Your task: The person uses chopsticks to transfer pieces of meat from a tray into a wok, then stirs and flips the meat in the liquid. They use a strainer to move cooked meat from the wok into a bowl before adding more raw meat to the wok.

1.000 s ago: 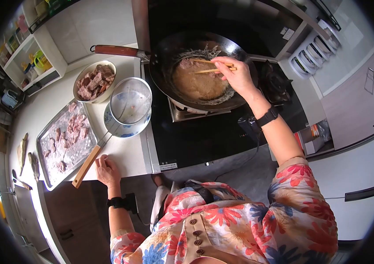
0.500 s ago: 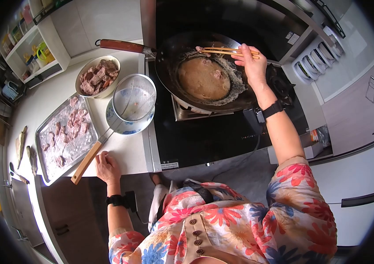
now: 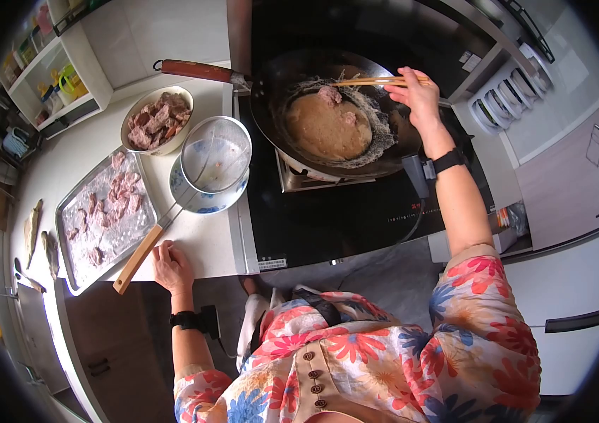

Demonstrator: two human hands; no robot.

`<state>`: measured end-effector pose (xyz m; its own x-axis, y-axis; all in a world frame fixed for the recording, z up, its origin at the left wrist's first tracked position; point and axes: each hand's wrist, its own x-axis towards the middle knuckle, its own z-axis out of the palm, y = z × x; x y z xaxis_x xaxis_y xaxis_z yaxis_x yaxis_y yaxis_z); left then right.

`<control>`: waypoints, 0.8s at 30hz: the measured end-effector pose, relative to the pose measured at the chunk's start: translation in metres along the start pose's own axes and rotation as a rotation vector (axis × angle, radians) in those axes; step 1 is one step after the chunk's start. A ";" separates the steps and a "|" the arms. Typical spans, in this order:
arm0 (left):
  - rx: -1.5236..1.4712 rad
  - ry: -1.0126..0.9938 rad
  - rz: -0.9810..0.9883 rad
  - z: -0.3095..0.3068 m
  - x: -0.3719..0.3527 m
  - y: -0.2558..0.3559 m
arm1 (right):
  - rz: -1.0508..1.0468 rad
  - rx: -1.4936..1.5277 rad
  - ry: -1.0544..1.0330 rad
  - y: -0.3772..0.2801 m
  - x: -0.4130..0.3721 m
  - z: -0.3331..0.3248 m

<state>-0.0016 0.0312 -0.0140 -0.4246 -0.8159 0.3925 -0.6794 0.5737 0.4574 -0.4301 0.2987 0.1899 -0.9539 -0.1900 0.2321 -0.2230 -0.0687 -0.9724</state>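
Observation:
My right hand grips a pair of chopsticks over the right side of a large black wok. The chopstick tips are beside a piece of meat at the upper edge of the brown, bubbling liquid. A smaller piece of meat lies in the liquid. My left hand rests at the counter's front edge with its fingers curled, near the wooden handle of a strainer. The strainer's mesh lies over a blue-and-white bowl.
A bowl of meat stands behind a metal tray holding floured meat pieces. The wok's long handle points left over the counter. A black stove top surrounds the burner. A shelf stands at the back left.
My right hand has moved slightly right and the chopsticks are drawn back. The piece of meat from their tips now sits at the liquid's upper edge. My left hand has not moved.

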 end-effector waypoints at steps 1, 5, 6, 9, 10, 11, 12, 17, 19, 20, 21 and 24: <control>0.005 -0.002 -0.004 0.000 0.000 0.000 | 0.072 -0.014 0.021 -0.003 0.000 -0.005; 0.009 -0.008 -0.007 -0.001 0.000 0.002 | 0.152 0.026 0.030 0.002 0.002 -0.023; 0.007 -0.009 -0.003 0.000 0.000 0.002 | 0.208 0.027 0.020 0.005 0.003 -0.026; 0.017 -0.021 -0.007 0.000 0.000 0.000 | 0.284 0.062 0.049 0.015 0.003 -0.028; 0.011 -0.012 0.005 0.000 0.000 0.000 | 0.269 0.065 0.048 0.015 0.002 -0.027; 0.006 -0.004 0.016 0.000 0.001 -0.001 | 0.270 0.066 0.051 0.017 0.002 -0.027; 0.006 -0.005 0.018 0.000 0.001 -0.001 | 0.231 0.079 0.045 0.019 0.003 -0.027; 0.009 0.000 0.023 0.002 0.000 -0.002 | 0.111 0.119 -0.015 0.007 -0.013 -0.009; 0.010 -0.003 0.019 0.002 0.000 -0.003 | 0.081 0.065 -0.088 0.002 -0.022 0.004; 0.011 -0.006 0.014 0.002 0.000 -0.003 | 0.063 0.071 -0.134 0.005 -0.025 0.007; 0.011 -0.005 0.014 0.002 0.000 -0.003 | 0.062 0.072 -0.135 0.004 -0.029 0.011; 0.014 -0.005 0.020 0.001 0.000 -0.002 | 0.026 0.001 -0.257 -0.004 -0.041 0.022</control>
<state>-0.0005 0.0299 -0.0157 -0.4411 -0.8049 0.3969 -0.6796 0.5884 0.4381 -0.3856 0.2856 0.1850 -0.8770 -0.4343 0.2057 -0.1989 -0.0617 -0.9781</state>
